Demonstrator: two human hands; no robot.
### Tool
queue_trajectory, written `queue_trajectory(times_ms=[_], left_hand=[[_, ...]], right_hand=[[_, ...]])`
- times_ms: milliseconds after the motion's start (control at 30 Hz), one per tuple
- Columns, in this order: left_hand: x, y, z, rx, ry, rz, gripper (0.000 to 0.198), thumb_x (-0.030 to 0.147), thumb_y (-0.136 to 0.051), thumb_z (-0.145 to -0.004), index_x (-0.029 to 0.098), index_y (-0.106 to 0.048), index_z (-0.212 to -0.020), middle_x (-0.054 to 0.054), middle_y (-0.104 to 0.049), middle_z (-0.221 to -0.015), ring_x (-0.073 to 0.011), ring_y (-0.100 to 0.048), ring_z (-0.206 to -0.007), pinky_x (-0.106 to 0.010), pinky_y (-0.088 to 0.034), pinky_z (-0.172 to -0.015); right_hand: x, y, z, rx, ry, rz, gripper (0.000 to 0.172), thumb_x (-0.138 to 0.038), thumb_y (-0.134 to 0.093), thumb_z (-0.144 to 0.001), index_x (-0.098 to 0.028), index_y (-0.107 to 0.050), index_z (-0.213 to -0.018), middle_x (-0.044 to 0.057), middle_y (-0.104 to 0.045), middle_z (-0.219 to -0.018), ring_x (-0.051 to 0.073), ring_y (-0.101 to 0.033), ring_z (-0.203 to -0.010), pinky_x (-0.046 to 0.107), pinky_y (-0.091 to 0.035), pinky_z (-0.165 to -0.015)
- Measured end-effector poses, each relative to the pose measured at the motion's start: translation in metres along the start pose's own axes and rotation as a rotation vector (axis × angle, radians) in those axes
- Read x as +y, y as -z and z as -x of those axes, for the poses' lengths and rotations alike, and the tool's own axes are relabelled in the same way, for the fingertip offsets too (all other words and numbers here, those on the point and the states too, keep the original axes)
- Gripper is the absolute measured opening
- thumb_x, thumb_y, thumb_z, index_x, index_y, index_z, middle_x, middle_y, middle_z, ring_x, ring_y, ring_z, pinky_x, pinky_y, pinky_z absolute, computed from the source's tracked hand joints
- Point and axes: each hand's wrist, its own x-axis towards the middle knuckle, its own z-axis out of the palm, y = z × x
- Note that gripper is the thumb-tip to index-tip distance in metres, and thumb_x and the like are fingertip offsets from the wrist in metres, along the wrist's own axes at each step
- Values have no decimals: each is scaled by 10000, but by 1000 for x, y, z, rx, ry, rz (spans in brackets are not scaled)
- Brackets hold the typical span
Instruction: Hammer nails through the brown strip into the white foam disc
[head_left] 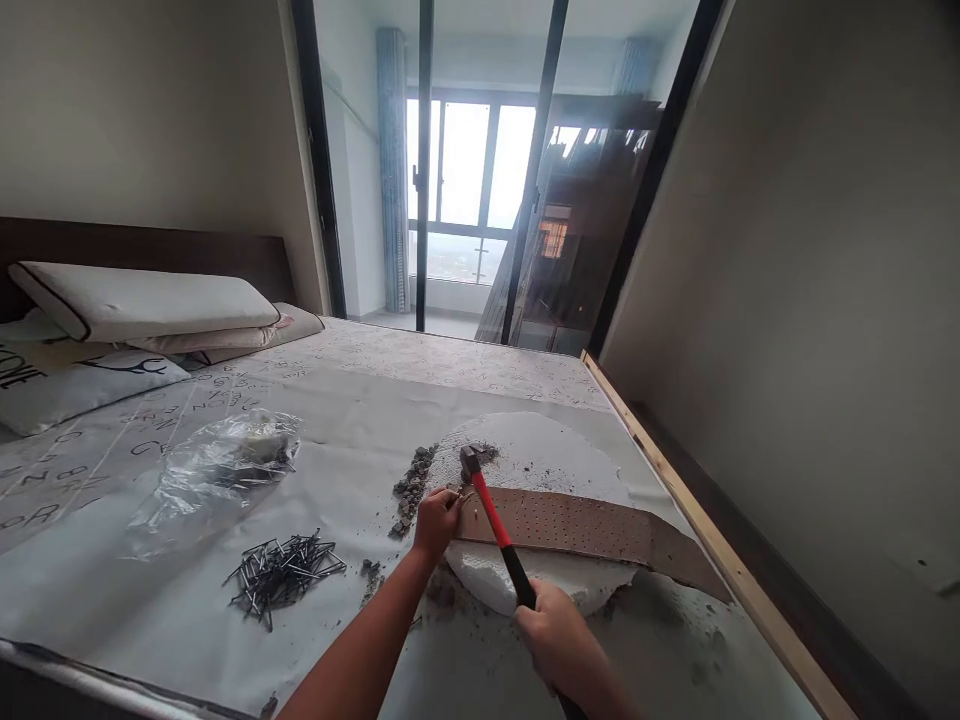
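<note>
My right hand (556,635) is wrapped round the black grip of a hammer (491,510) with a red shaft. The hammer's head is over the left end of a brown strip (555,520) dotted with small holes. At that end my left hand (437,522) pinches what looks like a nail, partly hidden by the fingers. The strip lies across a round white slab (525,440) strewn with dark crumbs. To the left of my left forearm is a heap of loose nails (281,572).
Grey rubble (412,490) lies along the slab's left edge. A clear plastic bag (217,470) rests on the sheet-covered mattress (360,430). Pillows (150,305) are stacked at the left. A wooden rail (675,480) runs along the right side, near the wall.
</note>
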Motion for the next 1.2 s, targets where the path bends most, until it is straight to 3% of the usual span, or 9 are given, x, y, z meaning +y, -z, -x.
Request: queue_trajectory(times_ms=[100, 267, 433, 633, 733, 900, 967, 1133, 1200], left_hand=[[0, 0, 0, -2, -6, 2, 234, 291, -515, -784, 182, -649, -625, -46, -622, -663, -155, -566, -645, -250, -415, -617], [-1, -1, -1, -3, 9, -15, 239, 300, -509, -779, 182, -651, -627, -35, -609, -658, -152, -564, -641, -251, -413, -619], [-2, -3, -2, -15, -3, -14, 244, 293, -522, -771, 182, -644, -592, -36, -601, -649, -148, -552, -631, -250, -406, -614], [-1, 0, -4, -31, 52, 39, 202, 274, -525, -732, 186, -688, -650, -33, -620, -678, -153, -575, -678, -254, -425, -650], [-4, 3, -7, -47, 119, 105, 190, 288, -555, -688, 183, -704, -742, -31, -635, -722, -155, -572, -674, -257, -430, -633], [-15, 6, -8, -5, 318, 258, 244, 284, -555, -632, 161, -652, -819, -9, -608, -666, -147, -547, -612, -253, -414, -580], [-18, 7, -9, 38, 344, 336, 242, 301, -564, -619, 161, -624, -806, -17, -616, -698, -153, -564, -651, -262, -427, -612], [-19, 10, -11, 50, 393, 490, 261, 288, -544, -612, 153, -598, -830, -41, -632, -783, -156, -580, -712, -269, -441, -646], [-18, 10, -11, 41, 403, 515, 263, 261, -514, -604, 154, -603, -827, -43, -634, -792, -151, -576, -706, -266, -441, -639]], right_hand=[[-1, 0, 0, 44, 74, -11, 140, -103, -413, -739, -213, -372, -664, -84, -289, -496, 62, -279, -375, 208, -216, -369], [-2, -2, 2, -8, 5, -4, 143, -99, -418, -722, -213, -366, -654, -89, -281, -472, 64, -283, -377, 204, -209, -372], [2, -2, 2, 46, 74, -39, 148, -109, -441, -712, -212, -369, -634, -77, -312, -496, 68, -303, -409, 208, -232, -386], [9, -5, -6, -5, 21, -67, 137, -101, -413, -697, -217, -356, -653, -90, -281, -462, 61, -269, -345, 199, -194, -332], [6, -1, -2, 15, 100, -77, 120, -117, -430, -714, -207, -374, -658, -87, -298, -484, 50, -270, -364, 187, -215, -348], [12, -6, -8, -77, -55, -84, 116, -149, -450, -726, -225, -366, -700, -105, -243, -451, 71, -250, -321, 208, -215, -318], [16, -10, -11, -73, -88, -62, 114, -131, -454, -709, -220, -383, -703, -105, -237, -444, 78, -265, -327, 209, -210, -320], [18, -10, -9, -45, 6, -88, 85, -126, -448, -714, -204, -414, -707, -87, -300, -475, 72, -313, -349, 196, -229, -333], [18, -12, -10, -50, -49, -89, 100, -126, -445, -713, -212, -397, -701, -91, -296, -458, 73, -304, -329, 197, -230, -320]])
